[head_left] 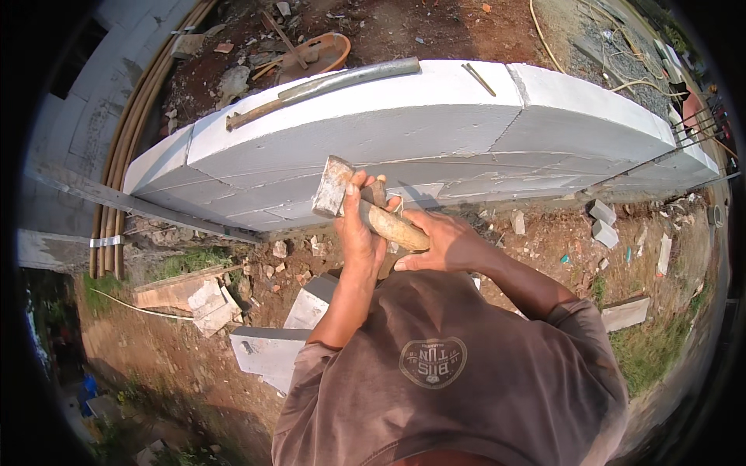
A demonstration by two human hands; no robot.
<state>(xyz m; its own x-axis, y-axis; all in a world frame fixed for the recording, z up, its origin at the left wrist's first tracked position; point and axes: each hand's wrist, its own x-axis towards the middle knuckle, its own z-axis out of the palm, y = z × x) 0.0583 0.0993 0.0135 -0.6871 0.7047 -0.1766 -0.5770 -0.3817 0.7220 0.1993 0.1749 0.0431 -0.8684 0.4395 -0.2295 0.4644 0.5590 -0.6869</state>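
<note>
Between my hands is a hatchet (395, 230) with a broad, worn grey head and a curved, pale wooden handle, held above the ground in front of my shirt. My left hand (361, 237) is closed around it just behind the head, thumb up along the side. My right hand (451, 242) is at the handle's lower end, its fingers curled over the wood. Just beyond my hands stands a low wall of pale blocks (350, 133). Along its top lie a grey metal pipe (350, 81) with a thin brown rod-like end and two thin metal rods (479, 79).
An orange basin (342, 51) stands on the soil behind the wall. Long brown poles (128, 163) and a slanting beam (148, 203) are at the left. Block offcuts (272, 353) and broken boards (203, 301) lie near me. A pale hose (548, 39) curves at the far right.
</note>
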